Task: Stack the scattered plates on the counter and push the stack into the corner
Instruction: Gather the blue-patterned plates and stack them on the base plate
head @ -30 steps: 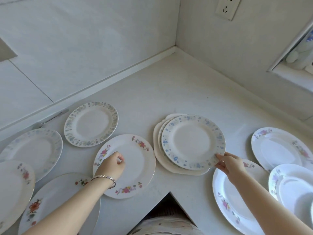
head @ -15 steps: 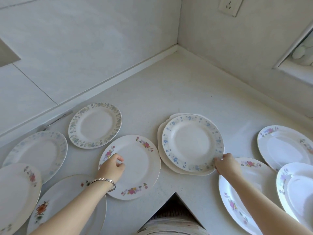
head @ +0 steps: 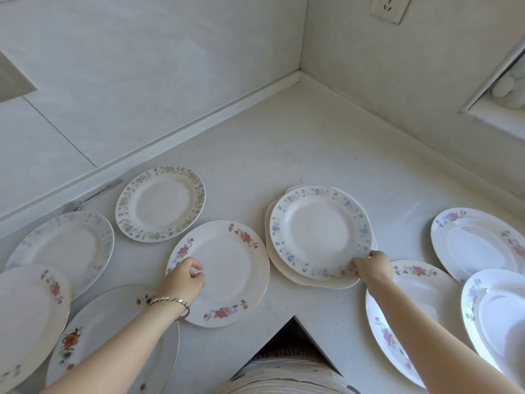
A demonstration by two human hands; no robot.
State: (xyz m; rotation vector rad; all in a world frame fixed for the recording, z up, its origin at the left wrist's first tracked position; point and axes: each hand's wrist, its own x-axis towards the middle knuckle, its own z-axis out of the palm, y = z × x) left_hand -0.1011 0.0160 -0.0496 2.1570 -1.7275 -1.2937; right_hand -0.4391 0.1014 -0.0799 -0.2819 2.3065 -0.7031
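Two plates are held: left fingers (head: 195, 265) curl round the pink plate (head: 227, 268) rim, right fingers (head: 359, 264) pinch the stack (head: 318, 231), lying just right of that plate on the surface (head: 284, 143); the corner (head: 301, 76) is beyond.

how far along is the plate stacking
Done: a small stack topped by the blue-flowered plate. In hand: the right hand holds that plate's rim; the left hand grips the pink-flowered plate. To do: seven other plates lie loose on the counter, and the stack sits well short of the corner.
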